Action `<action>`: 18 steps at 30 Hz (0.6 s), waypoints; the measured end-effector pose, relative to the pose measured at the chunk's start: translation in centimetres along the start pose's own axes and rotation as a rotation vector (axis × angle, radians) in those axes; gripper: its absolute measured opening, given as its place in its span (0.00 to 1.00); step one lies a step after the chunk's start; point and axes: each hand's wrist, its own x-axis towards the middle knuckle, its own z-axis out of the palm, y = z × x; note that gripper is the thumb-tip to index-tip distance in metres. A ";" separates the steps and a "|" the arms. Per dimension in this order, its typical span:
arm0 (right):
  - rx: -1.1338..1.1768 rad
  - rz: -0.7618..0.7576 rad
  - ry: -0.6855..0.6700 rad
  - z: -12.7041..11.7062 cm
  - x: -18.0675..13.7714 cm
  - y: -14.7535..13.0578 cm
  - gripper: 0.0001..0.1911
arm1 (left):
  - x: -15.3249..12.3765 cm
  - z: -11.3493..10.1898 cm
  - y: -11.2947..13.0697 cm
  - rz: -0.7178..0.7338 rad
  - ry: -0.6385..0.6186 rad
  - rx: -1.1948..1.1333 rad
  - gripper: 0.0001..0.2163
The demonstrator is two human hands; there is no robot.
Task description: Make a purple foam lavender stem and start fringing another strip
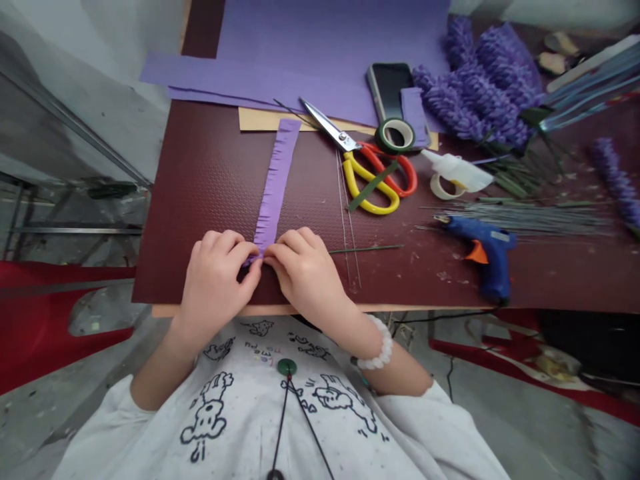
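A purple paper strip (pixel 277 183) with fringe cuts along its left edge runs up the table from my fingertips. My left hand (pixel 220 270) pinches its near end, where a small rolled purple bit shows at the fingertips. Close beside it, my right hand (pixel 307 270) is closed in a pinch at the same end. From under the right hand a thin green wire (pixel 370 250) sticks out to the right; whether it reaches the strip is hidden by the fingers. Two bare thin wires (pixel 349 220) lie just right of that hand.
Beyond lie scissors (pixel 345 141), green tape (pixel 395 135), a phone (pixel 391 87) and purple paper sheets (pixel 320 40). On the right are a glue bottle (pixel 460 170), a blue glue gun (pixel 480 247), a wire bundle (pixel 540 217) and purple flowers (pixel 480 87). The table edge (pixel 400 308) is near my body.
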 end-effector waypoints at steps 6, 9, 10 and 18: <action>0.098 0.109 -0.144 -0.6 1.3 -0.2 0.09 | -1.1 0.2 0.1 0.049 0.127 0.062 0.05; 0.131 0.104 -0.199 -1.2 1.0 -0.5 0.08 | -1.9 -0.2 0.2 0.083 0.100 0.043 0.04; 0.146 0.092 -0.214 -1.3 0.8 -0.6 0.08 | -2.1 -0.3 0.2 0.095 0.086 0.030 0.04; 0.208 0.015 -0.058 -0.6 -1.2 0.0 0.09 | -2.0 -0.4 0.1 0.031 0.058 -0.070 0.05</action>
